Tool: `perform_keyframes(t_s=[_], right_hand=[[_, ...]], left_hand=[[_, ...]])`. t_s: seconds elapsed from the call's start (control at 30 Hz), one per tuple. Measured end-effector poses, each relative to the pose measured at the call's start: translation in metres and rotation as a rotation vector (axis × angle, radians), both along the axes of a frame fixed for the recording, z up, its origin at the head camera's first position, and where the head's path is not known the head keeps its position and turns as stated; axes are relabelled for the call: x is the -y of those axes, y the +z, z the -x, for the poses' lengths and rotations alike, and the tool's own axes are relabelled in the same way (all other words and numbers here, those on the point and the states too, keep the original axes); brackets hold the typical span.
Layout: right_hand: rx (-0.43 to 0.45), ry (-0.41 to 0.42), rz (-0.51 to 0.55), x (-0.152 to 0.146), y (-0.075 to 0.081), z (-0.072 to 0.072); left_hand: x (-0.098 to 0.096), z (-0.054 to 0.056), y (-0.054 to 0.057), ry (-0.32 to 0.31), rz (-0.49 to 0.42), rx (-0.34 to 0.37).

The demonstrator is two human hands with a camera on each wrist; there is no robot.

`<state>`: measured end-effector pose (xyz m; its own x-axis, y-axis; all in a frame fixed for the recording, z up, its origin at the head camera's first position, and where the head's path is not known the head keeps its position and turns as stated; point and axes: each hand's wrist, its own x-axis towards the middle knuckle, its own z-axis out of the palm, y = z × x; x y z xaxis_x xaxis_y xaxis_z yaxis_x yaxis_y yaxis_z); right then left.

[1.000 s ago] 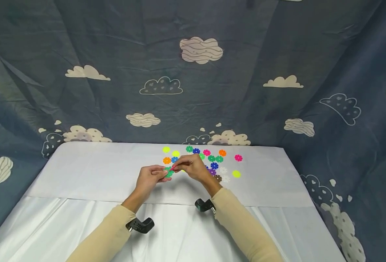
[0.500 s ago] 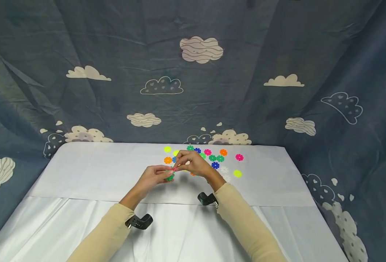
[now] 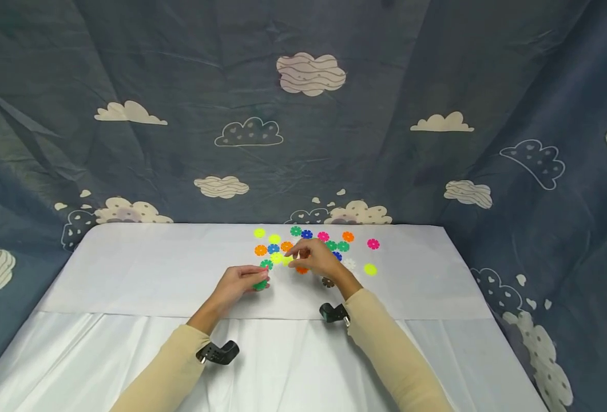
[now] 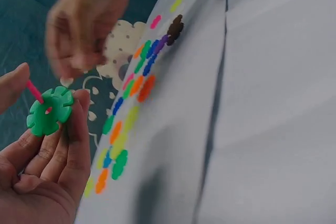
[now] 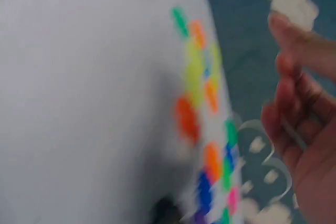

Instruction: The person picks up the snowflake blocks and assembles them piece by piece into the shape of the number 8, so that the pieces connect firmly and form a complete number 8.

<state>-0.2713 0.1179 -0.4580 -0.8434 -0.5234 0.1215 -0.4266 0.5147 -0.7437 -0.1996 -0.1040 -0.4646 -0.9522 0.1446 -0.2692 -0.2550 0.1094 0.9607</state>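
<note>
On the left, a tan sleeve point(image 3: 161, 369) with a black wrist camera point(image 3: 221, 353) reaches in across the white table point(image 3: 138, 274), and from it the left hand point(image 3: 237, 284) pinches a green disc point(image 4: 51, 111) between its thumb and curled fingers, above the table's near-middle part. The disc is round and notched, with no long axis to speak of; its flat face, holed in the centre, shows to the left wrist's camera. At the thumb sits a pink piece point(image 4: 34, 92), seen nearly edge-on as a thin bar; its long axis slants from the thumb tip to the green disc's middle, and I can't tell how firmly the two are joined.

Just beyond, at the far side, lies an orange disc point(image 3: 260, 250), with a blue disc point(image 3: 273, 249) to its right. Further right, the right hand point(image 3: 314, 256) hangs over the scattered pieces, thumb standing apart from loosely bent fingers. Nearer than its wrist lies a brown disc point(image 3: 328, 282); rightmost are a yellow disc point(image 3: 371, 269) and, farther off, a pink disc point(image 3: 373, 244).
</note>
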Motion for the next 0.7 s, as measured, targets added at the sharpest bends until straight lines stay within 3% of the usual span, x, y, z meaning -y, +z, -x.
perform_keyframes(t_s=[0.1, 0.2, 0.47, 0.7], right_hand=[[0.044, -0.142, -0.103, -0.008, -0.015, 0.001], [0.066, -0.208, -0.19, -0.012, -0.025, 0.001], [0.122, -0.287, -0.312, -0.009, -0.035, 0.005], [0.132, -0.286, -0.302, -0.008, -0.034, 0.005]], left_hand=[[0.002, -0.002, -0.006, 0.024, -0.045, 0.006], [0.002, -0.003, -0.01, 0.03, -0.079, -0.002], [0.002, -0.002, -0.01, 0.004, -0.186, -0.009], [0.002, -0.002, -0.007, -0.018, -0.241, -0.007]])
